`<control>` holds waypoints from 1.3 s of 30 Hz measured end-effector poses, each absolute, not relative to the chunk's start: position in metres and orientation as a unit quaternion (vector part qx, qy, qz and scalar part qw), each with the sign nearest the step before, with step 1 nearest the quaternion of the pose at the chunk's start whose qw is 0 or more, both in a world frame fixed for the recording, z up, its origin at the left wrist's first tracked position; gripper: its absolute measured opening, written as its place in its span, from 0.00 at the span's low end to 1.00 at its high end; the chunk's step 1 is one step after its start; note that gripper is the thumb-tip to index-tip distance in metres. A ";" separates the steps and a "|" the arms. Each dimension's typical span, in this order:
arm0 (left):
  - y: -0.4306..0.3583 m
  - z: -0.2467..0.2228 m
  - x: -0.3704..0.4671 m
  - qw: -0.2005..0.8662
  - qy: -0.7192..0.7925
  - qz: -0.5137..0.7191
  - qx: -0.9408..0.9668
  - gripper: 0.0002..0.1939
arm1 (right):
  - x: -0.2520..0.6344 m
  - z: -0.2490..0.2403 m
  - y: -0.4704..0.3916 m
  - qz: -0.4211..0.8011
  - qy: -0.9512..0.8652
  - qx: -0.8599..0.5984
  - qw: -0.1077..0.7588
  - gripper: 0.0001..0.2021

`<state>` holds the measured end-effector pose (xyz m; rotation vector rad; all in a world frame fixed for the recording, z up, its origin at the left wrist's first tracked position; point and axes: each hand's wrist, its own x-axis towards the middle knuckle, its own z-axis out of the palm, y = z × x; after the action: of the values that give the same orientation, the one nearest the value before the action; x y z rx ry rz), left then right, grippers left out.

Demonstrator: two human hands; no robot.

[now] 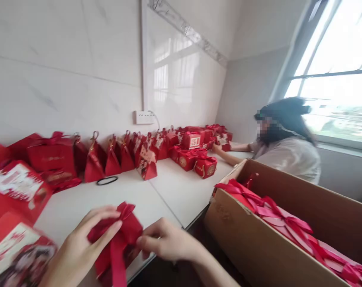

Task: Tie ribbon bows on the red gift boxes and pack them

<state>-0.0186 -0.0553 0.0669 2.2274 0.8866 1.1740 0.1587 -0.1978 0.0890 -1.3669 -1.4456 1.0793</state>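
A small red gift box (133,231) with a ribbon bow on top is near the front edge of the white table, tilted towards the camera. My left hand (85,243) wraps over its left side, the thumb and fingers on either side near the bow. A loose tail of the red ribbon (118,259) hangs down the front of the box. On the right side, my right hand (165,239) has its fingers curled and pressed together against the box's edge; whatever lies between those fingers is too small to make out.
Red triangular boxes (94,161) line the wall, with stacked red boxes (183,157) farther back. A black ring (107,180) lies on the table (171,187). A cardboard carton (243,235) of ribboned boxes stands at right. Another person (288,147) reaches towards the far boxes.
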 end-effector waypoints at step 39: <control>-0.090 0.077 -0.042 0.482 0.441 0.397 0.645 0.16 | 0.142 0.065 -0.151 0.401 -0.478 -0.529 0.576 0.21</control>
<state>-0.0420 -0.0897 0.0771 1.5735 1.0745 0.9670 0.1425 -0.1513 0.0645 -1.2380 -1.1183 0.9386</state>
